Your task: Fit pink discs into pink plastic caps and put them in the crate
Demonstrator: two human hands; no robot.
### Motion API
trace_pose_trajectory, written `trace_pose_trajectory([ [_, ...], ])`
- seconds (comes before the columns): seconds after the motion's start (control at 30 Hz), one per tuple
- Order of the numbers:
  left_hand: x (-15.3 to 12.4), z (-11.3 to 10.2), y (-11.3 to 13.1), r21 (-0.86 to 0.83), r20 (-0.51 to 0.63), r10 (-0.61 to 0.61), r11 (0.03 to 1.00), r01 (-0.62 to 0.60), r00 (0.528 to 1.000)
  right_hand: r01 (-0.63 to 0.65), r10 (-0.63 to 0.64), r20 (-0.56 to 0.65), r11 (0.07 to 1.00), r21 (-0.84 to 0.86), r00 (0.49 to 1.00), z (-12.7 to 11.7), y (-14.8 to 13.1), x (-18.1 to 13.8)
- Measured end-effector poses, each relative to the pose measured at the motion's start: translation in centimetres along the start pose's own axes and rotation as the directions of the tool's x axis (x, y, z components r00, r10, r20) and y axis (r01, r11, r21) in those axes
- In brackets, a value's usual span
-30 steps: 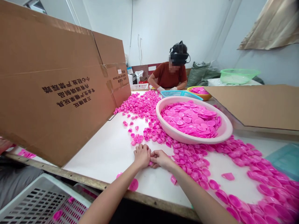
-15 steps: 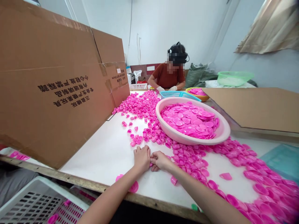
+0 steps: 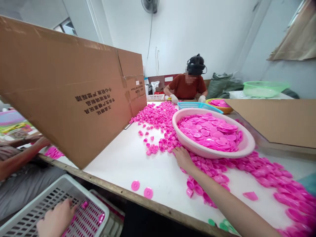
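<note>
My left hand (image 3: 56,218) is over the white plastic basket (image 3: 102,200) below the table edge, its thumb apart from the fingers and nothing visible in it. Small pink plastic pieces (image 3: 84,204) lie in that basket. My right hand (image 3: 182,158) reaches to the near edge of the small pink plastic cups (image 3: 166,144), left of the big tub. Its fingers are bent onto a cup there; the fingertips are partly hidden. Two flat pink discs (image 3: 148,193) lie near the table's front edge.
A pale pink tub (image 3: 212,154) full of pink discs stands mid-table. A large cardboard box (image 3: 98,82) rises at left, and a cardboard sheet (image 3: 276,123) lies at right. Across the table a gloved person (image 3: 187,87) works by a blue basket (image 3: 199,106). Another person's arm (image 3: 22,154) shows at left.
My hands were together over the table; they have parted. The left has moved down to the basket, the right forward to the pink cups. The view has turned left and up.
</note>
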State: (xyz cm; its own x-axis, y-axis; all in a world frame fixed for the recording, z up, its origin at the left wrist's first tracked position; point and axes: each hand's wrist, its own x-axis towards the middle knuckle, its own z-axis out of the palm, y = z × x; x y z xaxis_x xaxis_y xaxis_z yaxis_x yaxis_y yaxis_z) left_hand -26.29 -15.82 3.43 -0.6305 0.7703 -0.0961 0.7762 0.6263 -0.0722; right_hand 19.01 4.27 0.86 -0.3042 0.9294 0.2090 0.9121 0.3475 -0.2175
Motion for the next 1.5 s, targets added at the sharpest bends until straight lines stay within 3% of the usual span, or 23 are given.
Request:
trace_pose_trajectory([
  [0.03, -0.6, 0.3, 0.3, -0.016, -0.030, 0.053, 0.998, -0.054, 0.998, 0.009, -0.009, -0.003, 1.000, -0.021, 1.000, 0.2, 0.0, 0.1],
  [0.1, -2.1, 0.3, 3.2, -0.118, -0.112, 0.264, 0.954, -0.276, 0.958, -0.001, 0.001, -0.012, 1.000, -0.016, 1.000, 0.2, -0.8, 0.2],
  [0.17, -3.3, -0.3, 7.9, -0.230, -0.159, 0.487, 0.828, -0.512, 0.859, -0.012, 0.013, -0.008, 0.998, 0.068, 1.000, -0.1, -2.3, 0.0],
  [0.27, -4.4, -1.0, 14.4, -0.286, -0.059, 0.663, 0.705, -0.649, 0.747, 0.018, -0.049, 0.089, 0.947, 0.321, 0.995, -0.4, -5.0, -1.5],
  [0.37, -4.6, -0.7, 17.4, -0.277, 0.047, 0.682, 0.711, -0.646, 0.730, 0.031, -0.115, 0.145, 0.875, 0.482, 0.983, 0.1, -6.7, -4.0],
  [0.53, -3.8, 0.7, 17.7, -0.395, 0.089, 0.725, 0.656, -0.644, 0.683, 0.014, -0.080, 0.121, 0.882, 0.470, 0.989, 1.0, -7.1, -7.1],
  [0.8, -3.6, 1.6, 18.0, -0.544, 0.021, 0.745, 0.568, -0.618, 0.667, -0.027, -0.036, 0.105, 0.840, 0.542, 0.994, 0.7, -6.2, -7.6],
  [0.93, -4.8, 0.6, 19.7, -0.644, -0.139, 0.697, 0.476, -0.599, 0.703, -0.057, 0.074, -0.001, 0.772, 0.633, 0.997, 0.9, -5.8, -7.3],
  [1.0, -5.7, -0.1, 21.0, -0.710, -0.245, 0.643, 0.390, -0.586, 0.725, -0.070, 0.114, -0.014, 0.703, 0.708, 0.993, 0.7, -5.9, -6.9],
  [1.07, -6.6, -0.6, 22.5, -0.751, -0.330, 0.617, 0.287, -0.594, 0.715, -0.145, 0.103, 0.105, 0.576, 0.804, 0.989, 0.2, -6.2, -6.4],
  [1.17, -7.9, -1.1, 24.2, -0.717, -0.412, 0.663, 0.187, -0.672, 0.625, -0.335, 0.023, 0.347, 0.326, 0.884, 0.938, -0.6, -6.8, -5.6],
  [1.27, -8.7, -1.0, 25.1, -0.685, -0.409, 0.721, 0.162, -0.710, 0.559, -0.405, 0.017, 0.408, 0.171, 0.898, 0.913, -0.9, -6.9, -5.2],
  [1.37, -8.5, -0.4, 25.7, -0.804, -0.286, 0.729, 0.170, -0.569, 0.622, -0.402, 0.064, 0.397, 0.144, 0.904, 0.916, -0.5, -6.5, -4.9],
  [1.43, -8.0, 0.3, 26.1, -0.884, -0.182, 0.704, 0.189, -0.427, 0.687, -0.415, 0.104, 0.403, 0.173, 0.893, 0.909, 0.1, -6.1, -4.8],
  [1.5, -7.4, 1.0, 26.6, -0.912, -0.113, 0.684, 0.217, -0.349, 0.721, -0.451, 0.142, 0.429, 0.200, 0.870, 0.892, 0.8, -6.0, -4.6],
])
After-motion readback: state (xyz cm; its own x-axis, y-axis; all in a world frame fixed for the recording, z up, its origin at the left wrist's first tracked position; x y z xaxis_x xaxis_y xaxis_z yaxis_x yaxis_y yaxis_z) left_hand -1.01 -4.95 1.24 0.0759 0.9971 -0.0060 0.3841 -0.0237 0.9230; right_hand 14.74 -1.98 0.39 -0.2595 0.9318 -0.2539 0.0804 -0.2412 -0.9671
